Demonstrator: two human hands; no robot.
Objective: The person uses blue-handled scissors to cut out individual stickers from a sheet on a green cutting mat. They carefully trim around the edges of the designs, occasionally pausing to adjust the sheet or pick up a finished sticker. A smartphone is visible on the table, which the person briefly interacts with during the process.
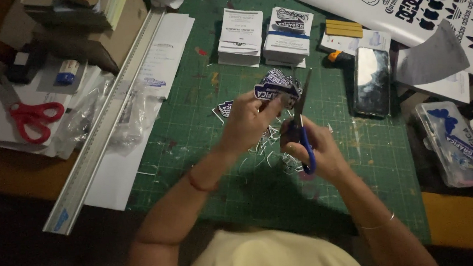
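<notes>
The left hand (247, 121) is pinching a blue-and-white printed sticker (278, 84) between thumb and fingers (271, 103), holding it above a green cutting mat (202, 130). The right hand (317, 152) is gripping blue-handled scissors (301, 123), whose blades are pointing up and touching the sticker's edge. Thin white paper trimmings (266, 147) are lying on the mat under both hands. Two stacks of printed cards (265, 35) are sitting farther back, a phone (372, 80) is lying to their right, and red-handled scissors (30, 116) are resting on papers at the desk's left side, beside a long metal ruler (106, 121).
</notes>
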